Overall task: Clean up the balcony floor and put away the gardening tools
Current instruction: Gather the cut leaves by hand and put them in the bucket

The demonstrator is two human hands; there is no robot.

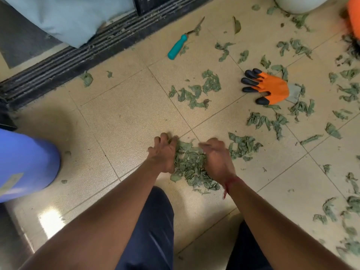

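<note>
Left hand [162, 152], right hand [218, 158] flank one leaf pile [191, 165]; one teal tool [177, 47] beyond.

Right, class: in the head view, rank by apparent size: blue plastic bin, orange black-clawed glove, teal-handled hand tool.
1. Blue plastic bin, partly cropped and nearer the camera.
2. Orange black-clawed glove.
3. Teal-handled hand tool, thinnest.

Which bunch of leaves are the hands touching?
The thick heap of leaves gathered between the left hand and right hand; the other bunches lie scattered farther out.
</note>
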